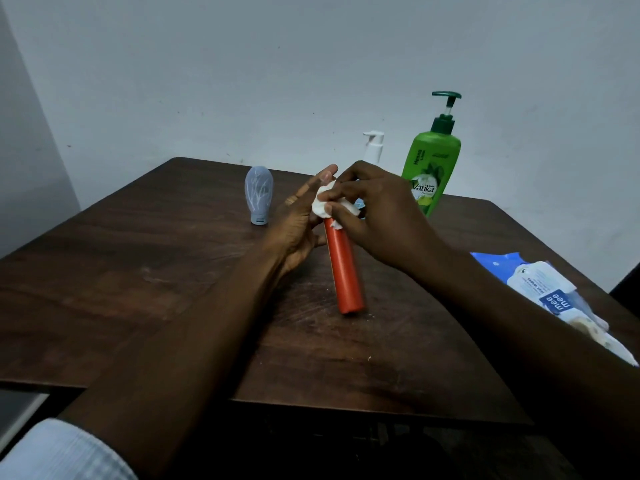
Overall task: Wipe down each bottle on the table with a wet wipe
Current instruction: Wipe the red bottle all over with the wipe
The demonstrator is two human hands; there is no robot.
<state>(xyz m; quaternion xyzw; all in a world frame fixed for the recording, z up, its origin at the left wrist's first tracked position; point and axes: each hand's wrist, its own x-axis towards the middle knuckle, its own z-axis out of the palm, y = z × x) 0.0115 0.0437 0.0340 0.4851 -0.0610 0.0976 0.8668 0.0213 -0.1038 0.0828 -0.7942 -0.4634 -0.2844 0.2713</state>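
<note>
An orange-red bottle (pixel 344 270) stands tilted on the dark wooden table (pixel 138 271), its base on the tabletop and its top leaning away from me. My right hand (pixel 377 216) pinches a crumpled white wet wipe (pixel 323 204) around the bottle's top. My left hand (pixel 298 226) rests against the left side of the bottle's upper part, fingers fairly straight and pointing away from me. A green pump bottle (pixel 433 168) stands at the back right. Behind my right hand a white pump bottle (pixel 373 147) shows only its top. A small pale-blue tube (pixel 259 195) stands on its cap at the back left.
A blue-and-white wet-wipe pack (pixel 550 292) lies near the table's right edge, partly behind my right forearm. A pale wall rises close behind the table. The table's front edge runs under my forearms.
</note>
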